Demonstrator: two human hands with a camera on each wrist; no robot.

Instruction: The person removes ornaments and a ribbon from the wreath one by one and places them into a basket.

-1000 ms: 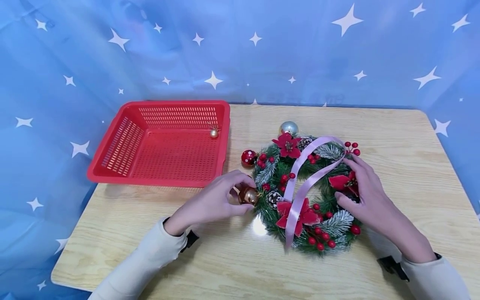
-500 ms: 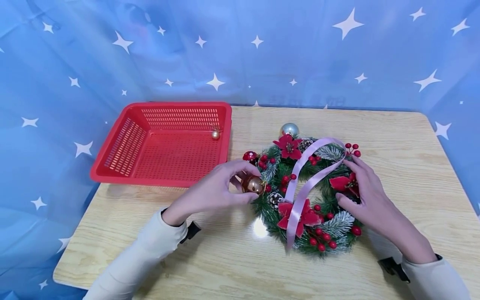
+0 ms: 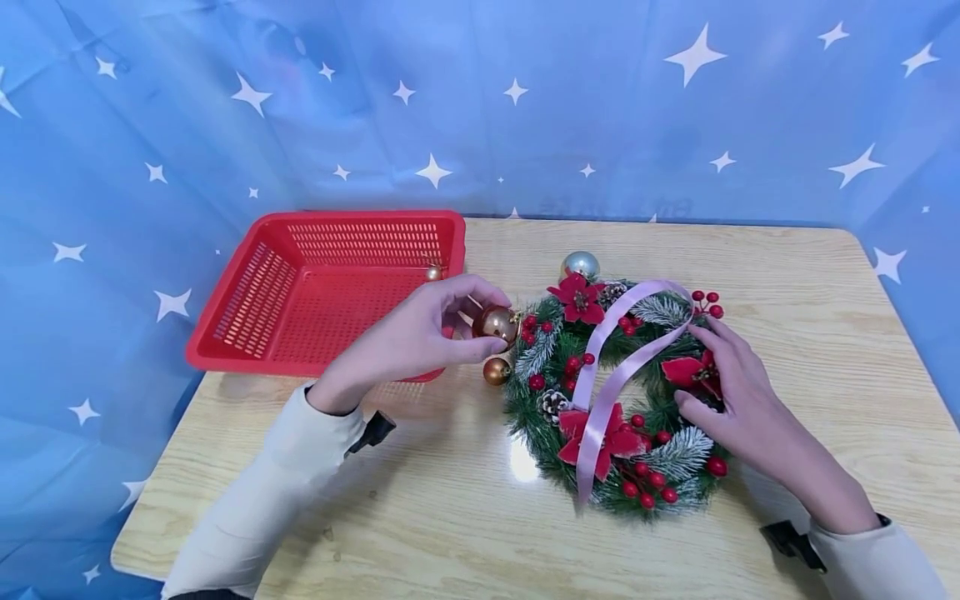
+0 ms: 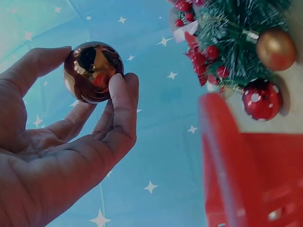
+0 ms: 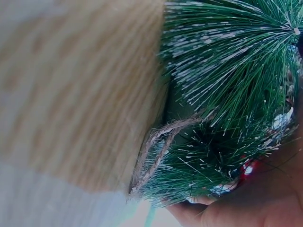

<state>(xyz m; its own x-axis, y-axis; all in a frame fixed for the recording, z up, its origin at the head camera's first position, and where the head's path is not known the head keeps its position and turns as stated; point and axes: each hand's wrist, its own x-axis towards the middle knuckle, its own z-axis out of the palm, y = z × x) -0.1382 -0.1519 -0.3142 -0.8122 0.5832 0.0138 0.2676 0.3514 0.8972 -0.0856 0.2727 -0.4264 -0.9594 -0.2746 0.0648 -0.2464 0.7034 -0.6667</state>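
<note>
My left hand (image 3: 416, 329) pinches a shiny copper-gold Christmas ball (image 3: 497, 325) between thumb and fingertips, held up left of the wreath. The left wrist view shows the same glossy ball (image 4: 93, 72) with the thumb on one side and fingertips on the other. My right hand (image 3: 750, 408) holds the right side of the green Christmas wreath (image 3: 532, 425), thumb toward its inner ring. A pink ribbon (image 3: 611, 387) loops over the wreath, among red flowers, berries and pine cones. At its left edge hangs a matte gold ball (image 3: 496, 372); a polka-dot red ball (image 4: 262, 100) sits beside it.
A red plastic basket (image 3: 322, 367) stands at the back left, with a small gold ball (image 3: 433, 272) inside. A silver ball (image 3: 580, 264) lies at the wreath's far edge. A blue star-patterned cloth (image 3: 480, 125) hangs behind the wooden table (image 3: 420, 517).
My left hand has lifted the shiny ball up and away from the wreath's left edge, uncovering the matte gold ball. In the head view the hand now hides the red ball. My right hand stays put.
</note>
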